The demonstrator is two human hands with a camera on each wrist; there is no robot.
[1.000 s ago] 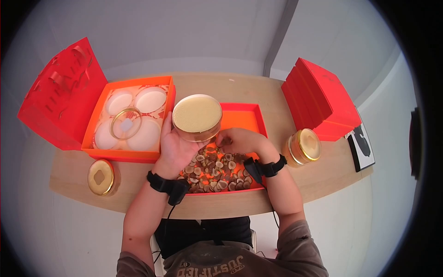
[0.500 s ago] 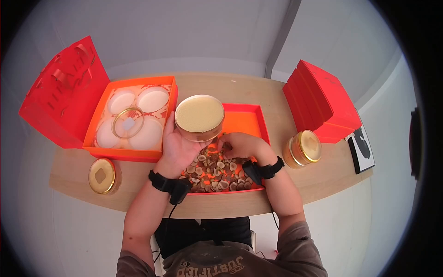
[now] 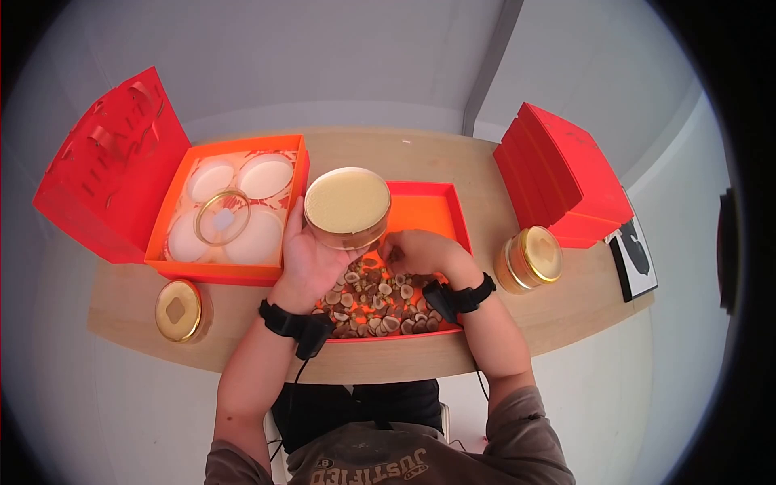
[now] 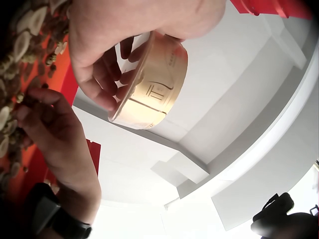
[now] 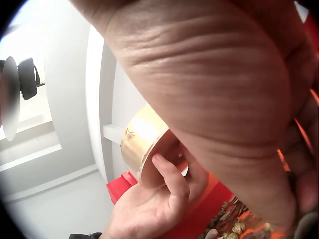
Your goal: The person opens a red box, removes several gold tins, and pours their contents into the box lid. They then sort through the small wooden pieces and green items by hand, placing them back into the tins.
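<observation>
My left hand (image 3: 311,263) grips a round, clear-walled tub (image 3: 347,202) with a cream face turned up and a gold label on its side. In the left wrist view, the fingers curl round the edge of the tub (image 4: 157,84). Beneath and right of it, my right hand (image 3: 424,252) reaches down into an orange tray (image 3: 420,208) holding many brown dried slices (image 3: 380,311) and small yellowish pieces. Its fingers are curled with the thumb brought in, pinching what looks like a dark slice, mostly hidden by the hand.
Left stands an open red box (image 3: 153,242) with round white recesses; a clear gold-rimmed lid (image 3: 221,218) lies on them. Gold-lidded jars stand at the front left (image 3: 179,311) and right (image 3: 535,257). A red box (image 3: 558,174) stands back right, beside a black-and-white box (image 3: 634,255).
The tub stays held up in the left hand, with only slight shifts in view. The right hand's fingers move slightly over the slices.
</observation>
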